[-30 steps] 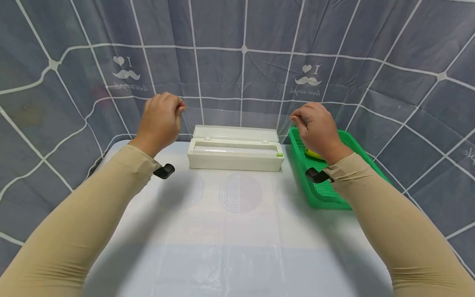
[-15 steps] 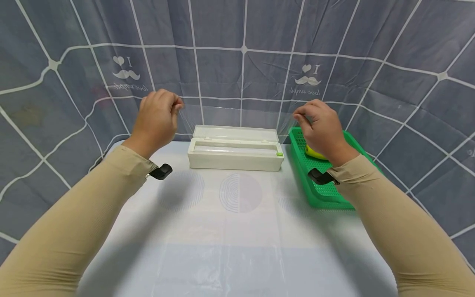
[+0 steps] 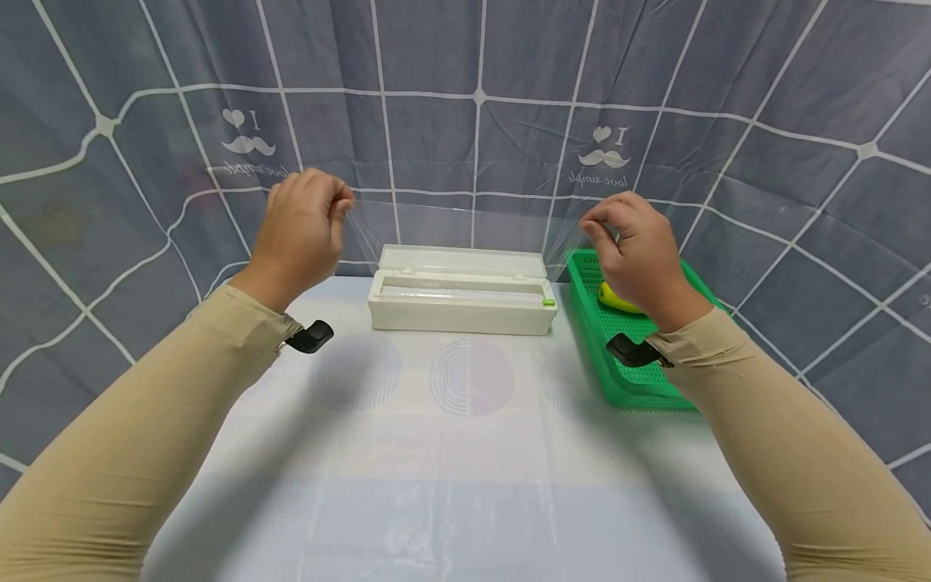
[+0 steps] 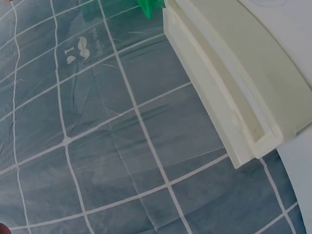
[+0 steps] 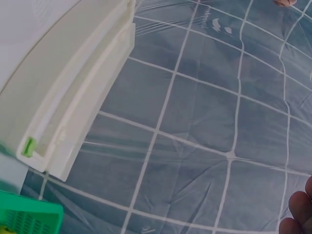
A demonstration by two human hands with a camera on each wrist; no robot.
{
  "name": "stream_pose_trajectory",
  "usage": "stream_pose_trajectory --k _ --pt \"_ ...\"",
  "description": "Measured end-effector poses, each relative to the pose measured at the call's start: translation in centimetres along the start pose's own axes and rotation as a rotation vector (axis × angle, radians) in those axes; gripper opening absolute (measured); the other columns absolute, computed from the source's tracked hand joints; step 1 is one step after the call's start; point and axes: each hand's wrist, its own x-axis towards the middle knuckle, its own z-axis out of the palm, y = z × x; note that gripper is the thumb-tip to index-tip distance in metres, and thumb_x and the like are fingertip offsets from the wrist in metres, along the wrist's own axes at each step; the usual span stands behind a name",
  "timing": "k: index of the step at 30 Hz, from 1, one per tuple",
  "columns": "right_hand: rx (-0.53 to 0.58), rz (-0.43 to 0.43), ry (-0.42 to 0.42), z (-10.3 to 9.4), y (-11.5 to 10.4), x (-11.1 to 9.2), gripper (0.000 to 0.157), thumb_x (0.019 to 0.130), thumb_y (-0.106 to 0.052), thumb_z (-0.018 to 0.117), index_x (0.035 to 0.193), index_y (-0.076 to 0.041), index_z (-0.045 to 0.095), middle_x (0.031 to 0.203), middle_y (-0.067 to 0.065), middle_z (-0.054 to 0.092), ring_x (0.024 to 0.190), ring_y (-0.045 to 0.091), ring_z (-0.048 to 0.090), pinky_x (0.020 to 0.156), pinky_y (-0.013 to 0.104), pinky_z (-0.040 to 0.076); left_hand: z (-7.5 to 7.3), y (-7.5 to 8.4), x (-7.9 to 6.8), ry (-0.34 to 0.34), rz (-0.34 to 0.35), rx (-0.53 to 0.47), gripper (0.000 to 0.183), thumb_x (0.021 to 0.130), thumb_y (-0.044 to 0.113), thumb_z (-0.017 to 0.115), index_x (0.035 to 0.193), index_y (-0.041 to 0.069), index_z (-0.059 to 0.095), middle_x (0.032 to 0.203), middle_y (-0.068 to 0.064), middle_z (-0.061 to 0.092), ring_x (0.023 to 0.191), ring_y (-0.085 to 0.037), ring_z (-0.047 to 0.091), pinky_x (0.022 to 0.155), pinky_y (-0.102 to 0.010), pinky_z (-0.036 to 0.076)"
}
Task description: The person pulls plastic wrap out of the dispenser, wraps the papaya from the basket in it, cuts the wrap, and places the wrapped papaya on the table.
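A white cling film dispenser (image 3: 461, 315) lies across the back of the table with its lid (image 3: 461, 260) raised. A clear sheet of cling film (image 3: 465, 222) rises from it, stretched between both hands. My left hand (image 3: 300, 230) pinches the film's left corner between thumb and fingers, above and left of the dispenser. On the other side, my right hand (image 3: 640, 255) pinches the right corner, above the green basket. In the right wrist view, creases run through the film (image 5: 161, 22), and curled fingers (image 5: 300, 209) show at the right edge. A small green slider (image 3: 548, 302) sits at the dispenser's right end.
A green perforated basket (image 3: 618, 388) stands at the right, with a yellow object (image 3: 617, 299) inside, partly behind my right hand. A grey curtain with white lines (image 3: 436, 65) hangs behind the table (image 3: 473, 453), which has a pale patterned cover.
Both hands have risen slightly and spread a little farther apart, drawing the film higher and wider. More of the yellow object shows. The dispenser and basket have not moved.
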Motion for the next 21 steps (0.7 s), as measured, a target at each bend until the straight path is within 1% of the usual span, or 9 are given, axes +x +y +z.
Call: stream_pose_trajectory --k 5,10,13,17,21 --pt "0.014 0.006 0.029 -0.2 -0.1 0.0 0.013 0.104 -0.003 0.063 0.102 0.006 0.073 0.105 0.021 0.068 0.079 0.022 0.048 0.071 0.031 0.033 -0.2 0.2 0.0 0.001 -0.005 -0.010 0.017 0.108 0.009 0.054 0.104 -0.004 0.064 0.097 -0.020 0.062 0.093 -0.040 0.051 0.084 -0.050 0.034" --pt "0.042 0.000 0.055 -0.4 -0.1 -0.2 0.012 0.103 -0.003 0.065 0.103 0.007 0.072 0.102 0.022 0.069 0.078 0.013 0.044 0.072 0.028 0.034 -0.5 0.6 -0.1 0.002 -0.007 -0.027 0.017 0.108 0.008 0.053 0.104 -0.004 0.064 0.096 -0.020 0.061 0.093 -0.038 0.050 0.084 -0.048 0.033" --pt "0.057 0.005 0.067 -0.5 -0.3 -0.4 0.012 0.103 -0.004 0.065 0.104 0.006 0.072 0.101 0.021 0.070 0.078 0.010 0.044 0.073 0.026 0.035 -0.8 0.8 -0.2 0.009 0.002 -0.032 0.016 0.108 0.007 0.053 0.103 -0.005 0.063 0.096 -0.020 0.061 0.091 -0.038 0.049 0.083 -0.046 0.032" --pt "0.077 0.023 0.071 -0.8 -0.6 -0.7 0.012 0.103 -0.003 0.064 0.105 0.006 0.072 0.102 0.020 0.073 0.082 0.008 0.046 0.074 0.026 0.035 -1.0 1.0 -0.3 0.022 0.017 -0.056 0.017 0.108 0.007 0.053 0.103 -0.006 0.062 0.094 -0.020 0.060 0.090 -0.036 0.049 0.083 -0.045 0.032" --pt "0.102 0.037 0.066 -1.0 -1.2 -1.0 0.012 0.104 -0.002 0.062 0.104 0.005 0.072 0.109 0.019 0.076 0.087 -0.002 0.052 0.073 0.021 0.036 -1.3 1.0 -0.6 0.029 0.022 -0.091 0.016 0.108 0.007 0.054 0.104 -0.006 0.062 0.095 -0.021 0.060 0.090 -0.035 0.048 0.085 -0.048 0.033"
